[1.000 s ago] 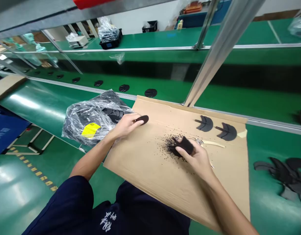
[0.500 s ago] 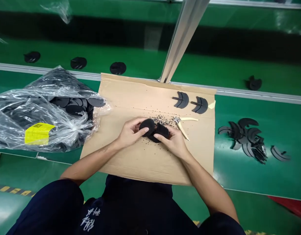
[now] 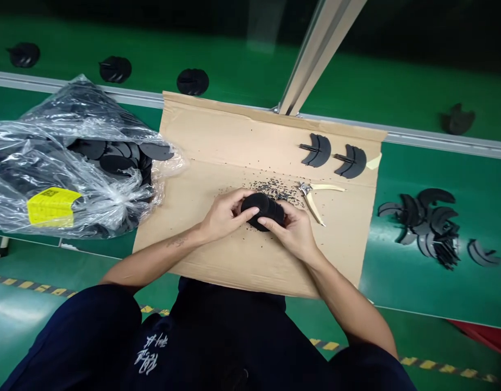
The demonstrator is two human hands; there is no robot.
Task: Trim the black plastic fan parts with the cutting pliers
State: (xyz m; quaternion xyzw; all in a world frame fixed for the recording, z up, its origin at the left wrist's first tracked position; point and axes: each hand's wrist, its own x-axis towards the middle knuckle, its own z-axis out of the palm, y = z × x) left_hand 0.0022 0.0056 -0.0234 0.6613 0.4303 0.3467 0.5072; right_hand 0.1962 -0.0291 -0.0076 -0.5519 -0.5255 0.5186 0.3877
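Both of my hands grip black rounded pieces (image 3: 262, 210) above the cardboard sheet (image 3: 234, 266). My left hand (image 3: 230, 212) is closed round the left side, its thumb pressing on a disc-like face. My right hand (image 3: 294, 228) is closed on the right side, thumb against the lower edge. The pieces touch or overlap; my fingers hide how they join. Small black crumbs (image 3: 275, 187) lie scattered just behind. To the right of them rest nippers (image 3: 311, 198) with cream handles, jaws toward the crumbs. Two black curved pieces (image 3: 318, 150) with stems lie at the sheet's back right.
A clear plastic bag (image 3: 91, 179) of black discs, with a yellow label, overlaps the sheet's left side. A pile of black curved parts (image 3: 427, 222) lies on the green table at right. A metal post (image 3: 311, 60) rises behind the sheet.
The two black parts, apart at an angle before, are now brought together between my hands. The view has shifted, so the surroundings sit higher in the picture.
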